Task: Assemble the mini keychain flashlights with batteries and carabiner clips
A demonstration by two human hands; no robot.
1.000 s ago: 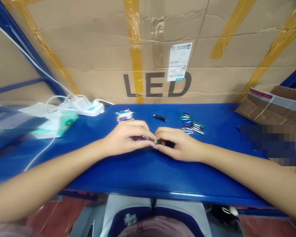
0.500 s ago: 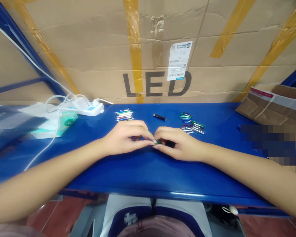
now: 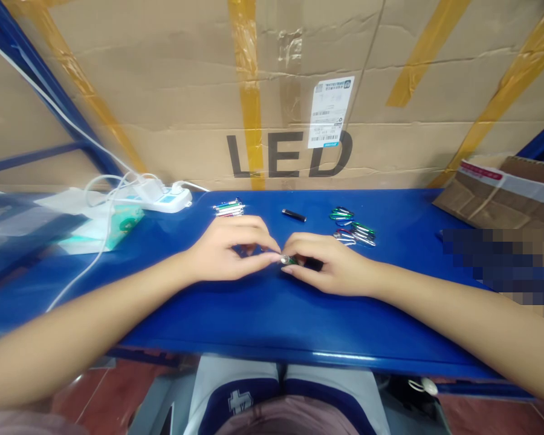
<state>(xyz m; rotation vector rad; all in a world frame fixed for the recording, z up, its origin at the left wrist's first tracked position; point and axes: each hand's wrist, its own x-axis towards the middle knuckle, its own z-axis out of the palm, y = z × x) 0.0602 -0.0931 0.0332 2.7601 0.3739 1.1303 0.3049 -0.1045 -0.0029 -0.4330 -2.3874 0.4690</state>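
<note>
Close to the middle of the table, my right hand (image 3: 329, 264) is closed around a small green tube (image 3: 292, 260) with a silver end pointing left. Most of the tube is hidden by the fingers, so its exact kind cannot be made out. Thumb and forefinger of my left hand (image 3: 236, 248) are pinched together right at that silver end; whatever small part lies between them is too small to name. Beyond the hands lies a black stick-shaped piece (image 3: 294, 215). Several slim pen-like sticks (image 3: 229, 208) lie behind my left hand.
Carabiner clips (image 3: 342, 213) and green and silver tubes (image 3: 363, 233) lie on the blue table (image 3: 272, 320), right of centre. A power strip (image 3: 167, 200) with white cables and a tissue pack (image 3: 124, 225) stand at left. A large cardboard box (image 3: 185, 90) forms the back; a paper bag (image 3: 494, 196) is at right.
My left hand has shifted slightly up and left, showing more of the silver end. My right hand stays in place around the green tube.
</note>
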